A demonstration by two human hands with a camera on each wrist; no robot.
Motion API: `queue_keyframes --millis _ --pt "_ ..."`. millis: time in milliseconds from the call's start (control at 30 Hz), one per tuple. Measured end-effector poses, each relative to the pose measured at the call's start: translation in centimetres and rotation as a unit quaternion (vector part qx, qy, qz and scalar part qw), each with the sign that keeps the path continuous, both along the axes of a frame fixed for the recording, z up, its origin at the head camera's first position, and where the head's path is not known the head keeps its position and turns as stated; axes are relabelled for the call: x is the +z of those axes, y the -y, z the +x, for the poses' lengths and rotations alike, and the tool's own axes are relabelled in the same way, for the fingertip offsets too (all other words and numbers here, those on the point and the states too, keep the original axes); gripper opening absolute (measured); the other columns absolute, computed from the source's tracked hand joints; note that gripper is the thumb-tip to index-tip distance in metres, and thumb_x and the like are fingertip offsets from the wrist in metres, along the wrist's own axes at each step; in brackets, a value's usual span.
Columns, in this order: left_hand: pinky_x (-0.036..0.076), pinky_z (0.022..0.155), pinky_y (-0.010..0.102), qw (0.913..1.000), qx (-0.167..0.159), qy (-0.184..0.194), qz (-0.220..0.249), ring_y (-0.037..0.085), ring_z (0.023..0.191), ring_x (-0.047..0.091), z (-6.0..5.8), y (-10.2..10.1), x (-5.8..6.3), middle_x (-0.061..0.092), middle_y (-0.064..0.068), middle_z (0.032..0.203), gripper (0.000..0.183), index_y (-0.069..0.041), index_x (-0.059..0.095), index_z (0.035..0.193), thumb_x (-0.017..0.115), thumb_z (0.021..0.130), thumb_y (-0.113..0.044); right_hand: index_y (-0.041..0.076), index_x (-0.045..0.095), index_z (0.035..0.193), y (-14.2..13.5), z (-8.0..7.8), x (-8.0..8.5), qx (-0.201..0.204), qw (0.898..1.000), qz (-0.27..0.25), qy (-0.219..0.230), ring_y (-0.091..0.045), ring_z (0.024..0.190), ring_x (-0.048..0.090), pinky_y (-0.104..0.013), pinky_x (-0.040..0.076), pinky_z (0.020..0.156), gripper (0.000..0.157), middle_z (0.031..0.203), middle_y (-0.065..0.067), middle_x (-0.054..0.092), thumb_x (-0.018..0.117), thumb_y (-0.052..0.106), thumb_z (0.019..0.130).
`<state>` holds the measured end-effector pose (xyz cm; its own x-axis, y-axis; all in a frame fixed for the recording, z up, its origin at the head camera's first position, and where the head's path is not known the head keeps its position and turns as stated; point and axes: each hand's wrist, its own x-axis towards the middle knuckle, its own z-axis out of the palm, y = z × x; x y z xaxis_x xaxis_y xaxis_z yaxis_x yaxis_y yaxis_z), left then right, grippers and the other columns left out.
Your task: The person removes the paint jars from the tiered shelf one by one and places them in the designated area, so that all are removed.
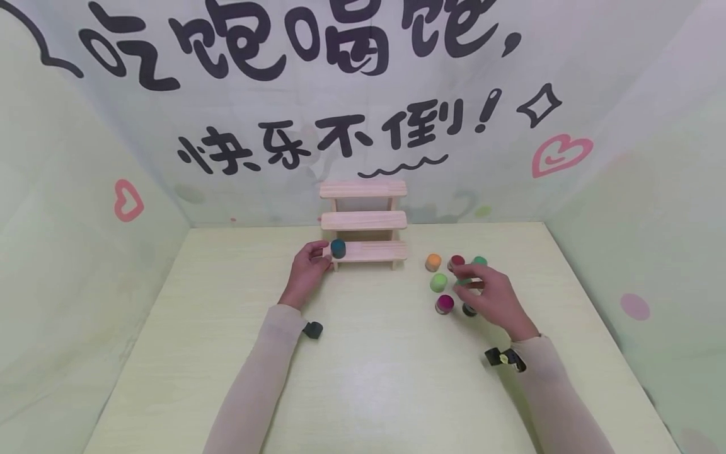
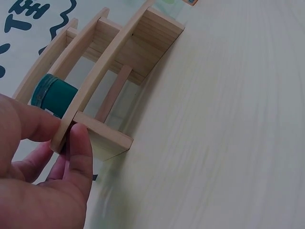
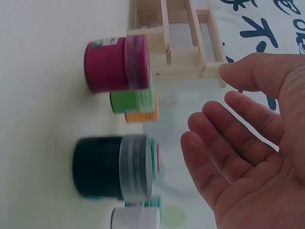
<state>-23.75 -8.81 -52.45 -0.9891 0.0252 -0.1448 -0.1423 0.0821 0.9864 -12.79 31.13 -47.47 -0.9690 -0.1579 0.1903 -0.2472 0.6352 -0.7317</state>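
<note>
A small three-step wooden stand [image 1: 365,220] is up against the back wall. On the left end of its lowest step sits a teal paint jar [image 1: 338,248] with its lid on. My left hand [image 1: 306,274] pinches the end of that same board, thumb [image 2: 80,150] on one side and fingers on the other, right beside the jar. Over a group of small jars at the right hovers my right hand [image 1: 496,296], fingers loosely bent and nothing in its grasp. Nearest to it are a magenta jar [image 3: 107,67] and a dark green jar [image 3: 97,167].
Also in the right-hand group are an orange jar [image 1: 433,261], a light green jar [image 1: 438,282], a dark red jar [image 1: 456,261] and a green jar [image 1: 479,260], the last partly behind the right hand. Printed cloth walls [image 1: 272,189] enclose the pale table [image 1: 363,378] on three sides.
</note>
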Motion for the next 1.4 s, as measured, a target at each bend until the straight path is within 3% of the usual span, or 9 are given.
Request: queue_keyframes --millis 433,633,1100,1400 --pt "0.06 0.091 0.031 0.9998 -0.011 -0.005 -0.016 0.024 0.108 0.065 -0.1 0.1 -0.1 0.058 0.013 0.129 0.04 -0.01 0.057 0.135 0.065 0.096 -0.009 0.001 0.066 0.124 3.3 -2.4 0.7 0.038 0.998 -0.038 -0.02 -0.034 0.109 0.067 -0.054 0.059 0.089 0.034 0.121 -0.018 0.07 0.073 0.011 0.092" --pt "0.06 0.09 0.03 0.9997 -0.009 -0.006 -0.021 0.024 0.109 0.065 -0.1 0.2 0.0 0.059 0.013 0.127 0.039 -0.011 0.057 0.134 0.065 0.097 -0.009 0.007 0.066 0.127 5.4 -4.0 0.8 0.04 0.998 -0.056 -0.001 -0.032 0.11 0.067 -0.051 0.058 0.093 0.035 0.123 -0.017 0.069 0.073 0.017 0.094" --pt "0.06 0.09 0.029 0.9998 -0.012 -0.007 -0.01 0.025 0.111 0.063 -0.1 0.2 -0.1 0.057 0.013 0.128 0.039 -0.01 0.058 0.133 0.065 0.096 -0.009 0.005 0.068 0.123 11.0 -7.5 0.9 0.055 0.997 -0.055 0.0 -0.023 0.101 0.069 -0.041 0.061 0.088 0.033 0.115 -0.01 0.072 0.072 0.019 0.093" --pt "0.059 0.09 0.03 0.9998 -0.012 -0.008 -0.012 0.025 0.112 0.064 0.0 0.3 -0.2 0.057 0.013 0.129 0.039 -0.012 0.058 0.134 0.066 0.096 -0.011 0.004 0.066 0.125 14.7 -9.2 0.2 0.067 0.995 -0.06 0.03 -0.022 0.106 0.068 -0.041 0.058 0.094 0.035 0.12 -0.011 0.071 0.071 0.02 0.094"
